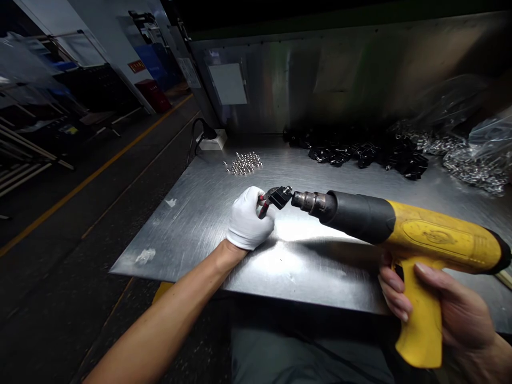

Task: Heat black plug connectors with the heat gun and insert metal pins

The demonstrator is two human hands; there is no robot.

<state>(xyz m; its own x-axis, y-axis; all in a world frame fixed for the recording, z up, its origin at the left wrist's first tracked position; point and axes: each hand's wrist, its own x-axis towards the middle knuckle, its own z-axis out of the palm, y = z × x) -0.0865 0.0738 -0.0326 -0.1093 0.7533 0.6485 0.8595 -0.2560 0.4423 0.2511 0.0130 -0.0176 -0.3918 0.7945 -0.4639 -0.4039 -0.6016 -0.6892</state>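
My left hand, in a white glove, is closed round red-handled pliers. At the pliers' jaws is a small black part with a shiny metal piece at its upper end. My bare right hand grips the handle of a yellow and black heat gun. The gun's stepped metal nozzle points left, and its tip is just right of the black part, with a narrow gap between them. Both are held above the metal table.
Small silver pieces lie in a group beyond my left hand. Black parts are heaped along the back, with a pile of metal pieces and plastic bags at the right. A power strip with a plug sits at the back left corner.
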